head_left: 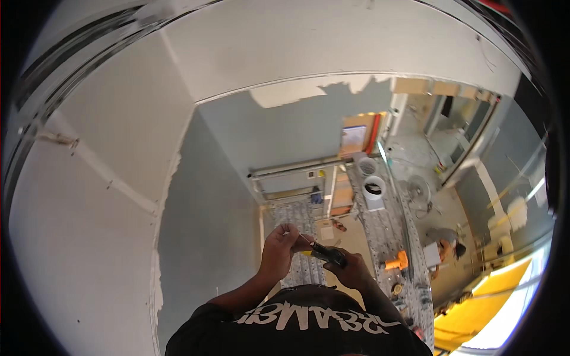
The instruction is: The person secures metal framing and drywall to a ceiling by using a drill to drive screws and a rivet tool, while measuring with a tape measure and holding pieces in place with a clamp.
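My right hand (351, 270) is closed round a black hand tool (328, 254) with a narrow front end that points up and left. Close to that tip, my left hand (281, 249) has its fingers pinched together. A thin pale sliver shows between the left fingers and the tool, too small to name. A bit of yellow (307, 253) shows beside the tool, partly behind it. Both hands are held in front of my black shirt, well above the perforated metal planks (293, 222).
To the right, a long metal plank (380, 228) bears an orange power tool (396, 261), a white bucket (373, 187) and small items. Far below stand a fan (418, 188) and a bent-over person (445, 242). Grey wall panels (199, 225) rise at left, under a pale ceiling (285, 41).
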### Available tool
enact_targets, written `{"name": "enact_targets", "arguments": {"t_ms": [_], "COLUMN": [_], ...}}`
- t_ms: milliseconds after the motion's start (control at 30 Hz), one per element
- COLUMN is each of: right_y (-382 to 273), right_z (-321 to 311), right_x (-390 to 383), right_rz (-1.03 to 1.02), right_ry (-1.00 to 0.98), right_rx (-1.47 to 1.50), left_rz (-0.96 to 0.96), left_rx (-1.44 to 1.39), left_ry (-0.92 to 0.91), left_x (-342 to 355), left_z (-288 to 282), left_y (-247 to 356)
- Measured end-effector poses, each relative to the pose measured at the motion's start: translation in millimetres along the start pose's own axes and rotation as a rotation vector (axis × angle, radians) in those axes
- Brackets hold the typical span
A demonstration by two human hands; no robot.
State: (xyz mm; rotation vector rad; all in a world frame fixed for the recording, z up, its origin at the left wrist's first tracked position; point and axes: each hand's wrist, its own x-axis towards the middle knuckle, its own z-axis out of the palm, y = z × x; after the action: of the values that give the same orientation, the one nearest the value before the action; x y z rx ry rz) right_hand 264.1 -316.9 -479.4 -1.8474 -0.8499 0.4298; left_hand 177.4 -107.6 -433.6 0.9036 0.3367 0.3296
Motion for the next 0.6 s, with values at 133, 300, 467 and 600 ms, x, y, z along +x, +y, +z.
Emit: {"name": "enact_targets", "arguments": {"t_ms": [133, 300, 467, 600], "right_y": [-27.8, -68.9, -66.8, -56.2], "right_z": [39.8, 82.8, 116.5, 125.1], "right_x": [32.7, 61.7, 99.4, 140.8], "right_rz": [-0.009, 0.008, -0.023, -0.011], "right_ry": [-0.188, -0.31, -0.31, -0.329], "right_rx": [0.026, 0.016, 0.051, 0.232], "left_rz": [0.125, 0.248, 0.3, 0.221], "left_rx": [0.004, 0.161, 0.238, 0.419], "left_ry": [0.128, 0.19, 0.088, 0.063], "left_x": [-24.8, -42.6, -20.5, 0.9], "left_z": [-39.4, -78.2, -111.1, -152.2], "left_y": [32.0, 60.6, 92.9, 118.0]}}
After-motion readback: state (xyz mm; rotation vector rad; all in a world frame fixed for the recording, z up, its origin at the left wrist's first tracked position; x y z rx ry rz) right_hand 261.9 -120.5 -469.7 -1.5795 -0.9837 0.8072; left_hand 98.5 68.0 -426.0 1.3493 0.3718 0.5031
